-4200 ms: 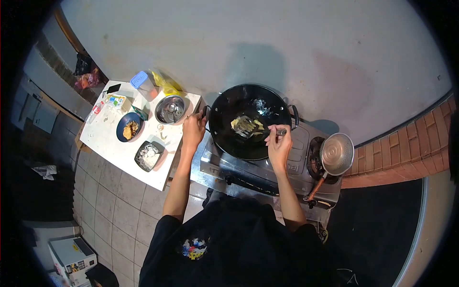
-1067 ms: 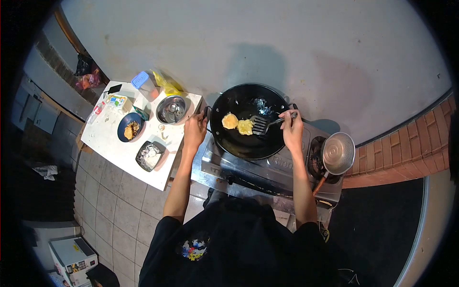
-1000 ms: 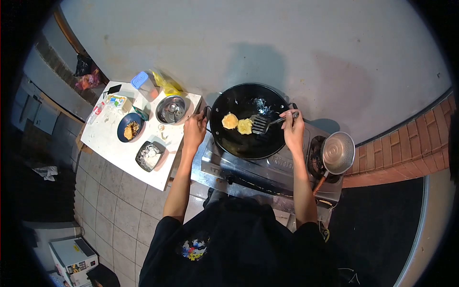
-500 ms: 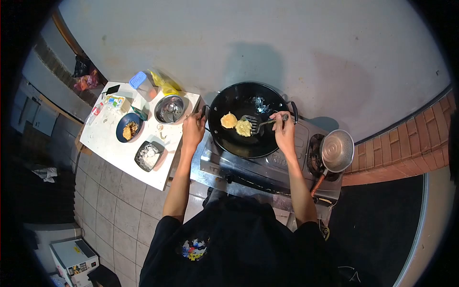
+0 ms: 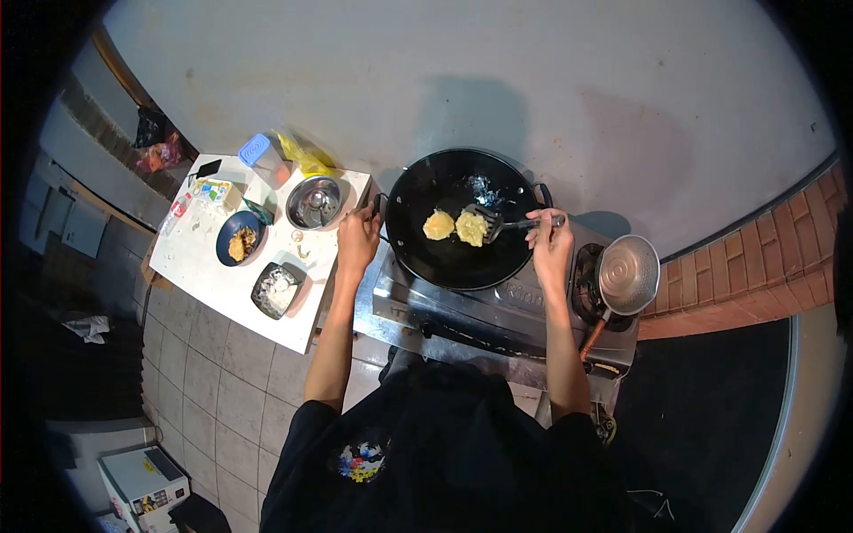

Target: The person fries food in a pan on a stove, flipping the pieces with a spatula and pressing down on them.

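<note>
A large black wok [image 5: 444, 271] stands on the stove [image 5: 418, 302]. Two pieces of food lie side by side in it: a browner one [image 5: 438, 226] at left and a paler yellow one [image 5: 472, 228] at right. My right hand [image 5: 550, 238] holds the handle of a slotted spatula [image 5: 492, 224], whose head is at the right edge of the paler piece. At the wok's left side, my left hand [image 5: 357, 235] has its fingers closed on the wok's handle [image 5: 382, 206].
On the white table [image 5: 195, 275] at left are a metal bowl [image 5: 314, 202], a dark bowl with white powder [image 5: 276, 291], a blue plate with food [image 5: 224, 240] and a lidded container [image 5: 264, 160]. A saucepan [image 5: 628, 275] sits on the right burner.
My right hand and the spatula have moved to the right. Both pieces of food lie farther right and slightly higher in the wok. My left hand stays at the wok's handle.
</note>
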Demonstrator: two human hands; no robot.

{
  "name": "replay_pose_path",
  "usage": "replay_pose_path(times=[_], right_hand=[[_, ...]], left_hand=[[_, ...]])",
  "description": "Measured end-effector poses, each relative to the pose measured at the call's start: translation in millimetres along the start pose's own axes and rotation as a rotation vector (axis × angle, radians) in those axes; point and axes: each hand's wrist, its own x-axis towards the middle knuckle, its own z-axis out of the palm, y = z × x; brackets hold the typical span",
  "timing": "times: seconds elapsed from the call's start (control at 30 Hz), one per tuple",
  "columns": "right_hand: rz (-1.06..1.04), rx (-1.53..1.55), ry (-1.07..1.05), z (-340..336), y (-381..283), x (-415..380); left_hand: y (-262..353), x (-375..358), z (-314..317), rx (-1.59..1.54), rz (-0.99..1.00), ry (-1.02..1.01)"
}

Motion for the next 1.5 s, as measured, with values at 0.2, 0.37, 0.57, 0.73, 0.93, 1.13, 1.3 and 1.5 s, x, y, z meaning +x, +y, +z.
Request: replay_pose_path(times=[0.2, 0.37, 0.57, 0.73, 0.93, 1.13, 1.3, 1.5], right_hand=[[-0.067, -0.025, -0.141, -9.1, 0.0, -2.4], [-0.022, 0.021, -0.254, -17.5, -5.5, -10.8], [-0.081, -0.016, -0.406, -23.2, -16.3, -16.1], [-0.148, -0.087, -0.488, -23.6, -38.5, -20.2], [-0.197, -0.116, -0.537, -25.0, -50.6, -22.6], [-0.183, -0.143, -0.573, -28.1, -59.9, -24.3], [-0.298, -0.168, -0.582, -26.0, -61.9, -23.9], [-0.329, -0.185, -0.601, -26.2, -70.5, -25.3]], left_hand=[[4.9, 2.5, -4.6, 0.021, -0.044, -0.064], [8.5, 0.7, -5.3, 0.01, -0.054, -0.04], [6.7, 2.3, -4.6, 0.029, -0.041, -0.045], [7.2, 2.4, -5.3, 0.019, -0.034, -0.043], [11.3, 1.3, -6.9, 0.016, -0.046, -0.046], [8.2, 2.5, -6.0, 0.015, -0.007, -0.046], [9.6, 2.3, -7.0, 0.037, -0.023, -0.049], [7.2, 2.7, -5.2, 0.019, -0.04, -0.059]])
